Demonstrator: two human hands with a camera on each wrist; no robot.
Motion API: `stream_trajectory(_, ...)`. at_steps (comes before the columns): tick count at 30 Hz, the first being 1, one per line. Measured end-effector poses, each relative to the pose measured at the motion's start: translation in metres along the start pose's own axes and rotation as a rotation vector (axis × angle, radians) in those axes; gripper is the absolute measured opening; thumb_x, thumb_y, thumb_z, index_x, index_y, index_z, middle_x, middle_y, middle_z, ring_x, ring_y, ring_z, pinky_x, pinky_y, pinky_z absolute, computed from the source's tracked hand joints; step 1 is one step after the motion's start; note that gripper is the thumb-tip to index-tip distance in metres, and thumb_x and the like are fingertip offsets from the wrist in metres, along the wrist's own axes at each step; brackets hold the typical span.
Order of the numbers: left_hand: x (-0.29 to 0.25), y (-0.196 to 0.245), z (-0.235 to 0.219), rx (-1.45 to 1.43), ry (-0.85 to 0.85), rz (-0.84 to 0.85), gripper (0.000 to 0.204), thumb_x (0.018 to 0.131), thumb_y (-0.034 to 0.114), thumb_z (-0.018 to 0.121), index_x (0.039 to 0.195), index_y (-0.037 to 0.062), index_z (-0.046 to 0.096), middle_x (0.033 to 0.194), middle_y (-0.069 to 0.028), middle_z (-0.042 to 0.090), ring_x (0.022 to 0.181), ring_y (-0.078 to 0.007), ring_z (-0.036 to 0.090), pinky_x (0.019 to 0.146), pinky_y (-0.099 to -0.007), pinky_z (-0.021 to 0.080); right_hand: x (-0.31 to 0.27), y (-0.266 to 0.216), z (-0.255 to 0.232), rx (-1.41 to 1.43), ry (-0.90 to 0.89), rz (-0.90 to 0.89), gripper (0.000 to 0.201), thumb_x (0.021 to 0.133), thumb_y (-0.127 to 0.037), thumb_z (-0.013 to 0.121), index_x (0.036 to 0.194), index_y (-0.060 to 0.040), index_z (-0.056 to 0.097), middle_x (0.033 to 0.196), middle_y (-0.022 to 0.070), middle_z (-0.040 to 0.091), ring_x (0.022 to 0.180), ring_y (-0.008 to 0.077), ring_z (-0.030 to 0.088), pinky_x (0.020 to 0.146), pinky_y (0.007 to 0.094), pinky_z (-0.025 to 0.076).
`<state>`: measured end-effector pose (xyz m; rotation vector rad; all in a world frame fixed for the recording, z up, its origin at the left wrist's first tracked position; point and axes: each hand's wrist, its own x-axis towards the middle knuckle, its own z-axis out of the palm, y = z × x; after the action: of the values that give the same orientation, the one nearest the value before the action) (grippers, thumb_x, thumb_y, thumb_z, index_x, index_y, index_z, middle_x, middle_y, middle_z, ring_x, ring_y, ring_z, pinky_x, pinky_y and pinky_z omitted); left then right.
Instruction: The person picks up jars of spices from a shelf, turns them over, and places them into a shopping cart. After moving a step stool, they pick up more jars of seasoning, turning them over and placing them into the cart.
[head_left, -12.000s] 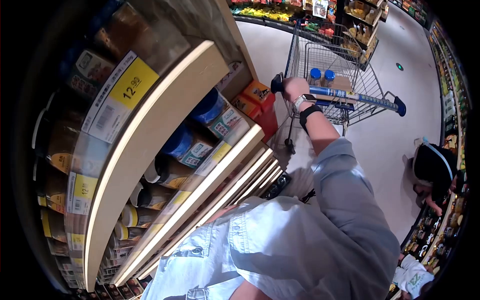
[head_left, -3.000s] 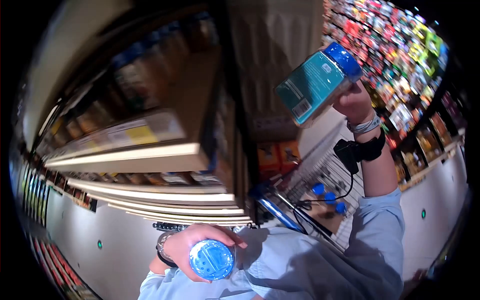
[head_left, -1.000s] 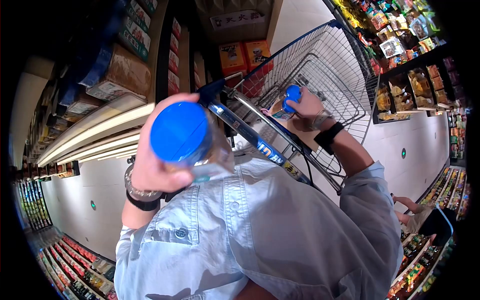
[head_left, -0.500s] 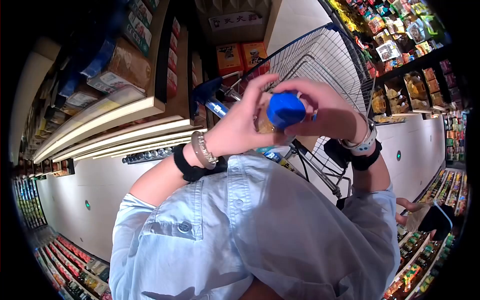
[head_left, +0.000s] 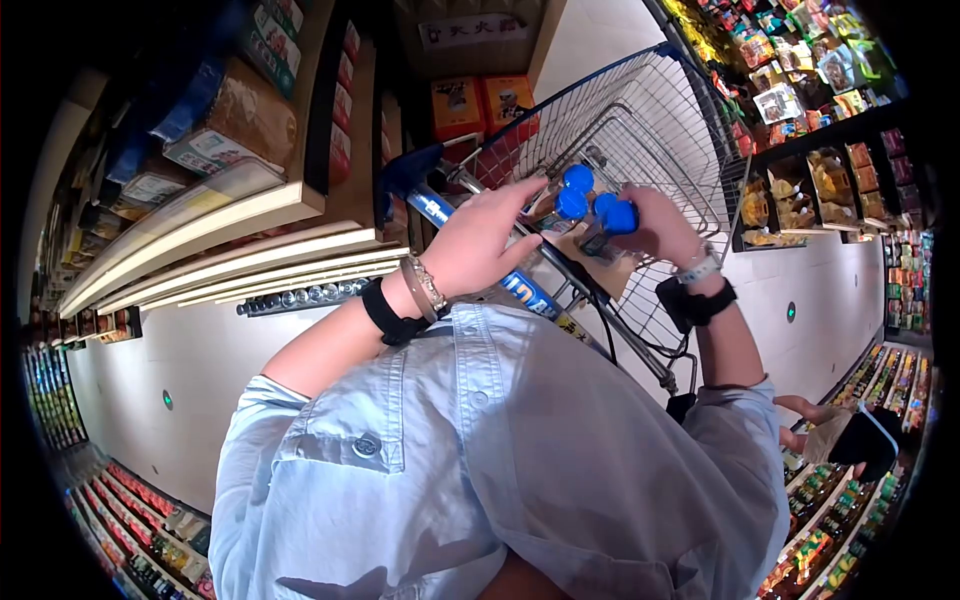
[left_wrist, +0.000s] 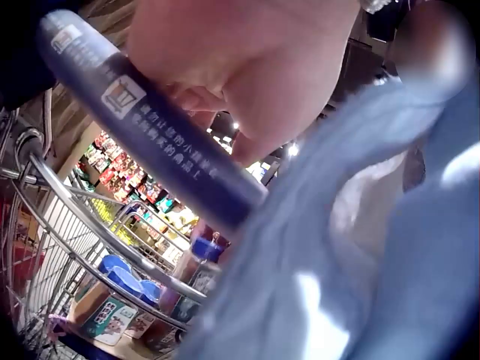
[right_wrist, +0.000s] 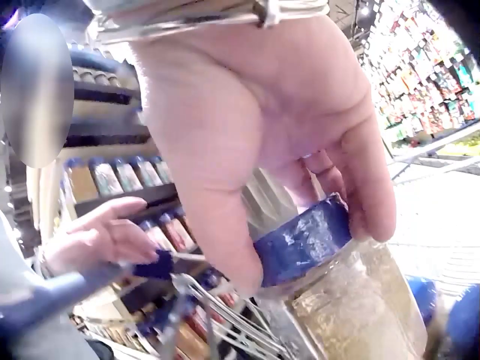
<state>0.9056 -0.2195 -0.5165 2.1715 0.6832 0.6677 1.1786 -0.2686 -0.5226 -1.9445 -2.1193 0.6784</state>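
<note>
Blue lid [right_wrist: 304, 240] on a jar [right_wrist: 356, 307] is being clamped by the right hand's [right_wrist: 259, 120] fingers; the left hand [head_left: 475, 245] is hovering near the cart handle [head_left: 527, 292], fingers apart.

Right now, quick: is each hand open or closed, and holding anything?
Left hand: open, holding nothing, near the blue cart handle.
Right hand: closed, gripping the blue lid of a clear square-sided plastic jar.

Trolley basket [head_left: 605, 76]: metal wire, smooth, shiny. Handle [left_wrist: 154, 124] along its near edge: smooth plastic, moderate gloss. Jar [right_wrist: 360, 309]: clear, glossy plastic. Lid [right_wrist: 304, 244]: glossy plastic. Shirt [head_left: 570, 440]: matt, creased cloth. Floor [head_left: 225, 380]: smooth, soft sheen.
</note>
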Motion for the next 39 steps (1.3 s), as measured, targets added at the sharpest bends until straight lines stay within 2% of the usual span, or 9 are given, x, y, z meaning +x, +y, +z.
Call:
stream_trajectory(8,-0.004,-0.006,0.006,0.286,-0.125,0.117,0.034,0.076,0.017,0.057,0.108,0.0089,0.053,0.092,-0.0106,0.060,0.085,-0.0281,0.057,0.079,-0.0372,0.043,0.014,0.053,0.088,0.075,0.023,0.137,0.045,0.054,-0.019,0.073,0.090,-0.0025,0.054,0.074,0.0168,0.057,0.077,0.0339,0.056,0.067,0.0395,0.045)
stream_trajectory(15,-0.005,-0.005,0.005,0.294,-0.131,0.103,0.030,0.075,0.018,0.057,0.104,0.0097,0.055,0.086,-0.0104,0.061,0.081,-0.0281,0.058,0.076,-0.0378,0.044,0.013,0.051,0.105,-0.059,0.174,0.077,0.055,0.056,-0.020,0.073,0.103,-0.0040,0.049,0.097,0.0229,0.052,0.084,0.0382,0.054,0.069,0.0424,0.045)
stream_trajectory(21,-0.007,-0.007,0.008,0.280,-0.132,0.025,0.030,0.071,0.021,0.060,0.099,0.0096,0.059,0.078,-0.0119,0.060,0.075,-0.0292,0.058,0.073,-0.0384,0.044,0.040,-0.005,0.037,-0.218,0.104,0.201,0.051,0.067,-0.029,0.067,0.111,-0.0107,0.048,0.097,0.0163,0.055,0.086,0.0346,0.056,0.071,0.0423,0.046)
stream_trajectory(26,-0.010,-0.010,0.004,0.193,-0.172,0.179,0.025,0.072,0.015,0.055,0.094,0.0066,0.058,0.078,-0.0126,0.058,0.076,-0.0300,0.056,0.071,-0.0394,0.043,0.075,-0.135,-0.083,-0.018,0.446,-0.271,0.035,0.071,-0.013,0.061,0.105,-0.0045,0.055,0.081,0.0119,0.059,0.070,0.0243,0.057,0.062,0.0330,0.046)
stream_trajectory(28,-0.016,-0.016,0.000,0.116,-0.179,0.268,0.024,0.075,0.015,0.054,0.098,0.0088,0.056,0.088,-0.0082,0.057,0.087,-0.0248,0.053,0.082,-0.0379,0.038,0.084,-0.189,-0.126,0.056,0.589,-0.418,0.033,0.071,-0.017,0.062,0.100,-0.0049,0.056,0.081,0.0154,0.059,0.078,0.0320,0.057,0.065,0.0361,0.046)
stream_trajectory(30,-0.022,-0.020,-0.011,0.140,-0.121,0.323,0.024,0.076,0.015,0.053,0.099,0.0093,0.056,0.089,-0.0072,0.057,0.088,-0.0247,0.052,0.083,-0.0373,0.038,0.105,-0.225,-0.167,0.119,0.587,-0.549,0.032,0.070,-0.016,0.061,0.099,-0.0043,0.057,0.079,0.0147,0.059,0.074,0.0314,0.057,0.063,0.0366,0.046)
stream_trajectory(34,-0.031,-0.023,-0.035,0.198,-0.151,0.271,0.026,0.078,0.014,0.053,0.103,0.0097,0.053,0.098,-0.0089,0.055,0.095,-0.0267,0.050,0.085,-0.0385,0.037,0.206,-0.261,-0.215,0.042,0.896,-0.993,0.034,0.070,-0.018,0.059,0.101,-0.0031,0.056,0.071,0.0147,0.060,0.066,0.0301,0.059,0.063,0.0381,0.048)
stream_trajectory(36,-0.038,-0.027,-0.040,0.239,-0.219,0.207,0.032,0.080,0.017,0.053,0.110,0.0102,0.049,0.110,-0.0101,0.051,0.107,-0.0266,0.046,0.097,-0.0450,0.030,0.241,-0.286,-0.227,0.192,0.921,-0.690,0.037,0.072,-0.024,0.060,0.102,-0.0027,0.056,0.077,0.0160,0.061,0.071,0.0306,0.061,0.066,0.0375,0.049)
stream_trajectory(39,-0.048,-0.029,-0.050,0.261,-0.236,0.218,0.032,0.081,0.016,0.052,0.112,0.0104,0.049,0.112,-0.0093,0.051,0.109,-0.0259,0.045,0.097,-0.0448,0.030,0.275,-0.316,-0.240,0.040,0.977,-0.738,0.040,0.074,-0.031,0.060,0.102,-0.0021,0.055,0.091,0.0173,0.060,0.078,0.0339,0.061,0.070,0.0396,0.050)
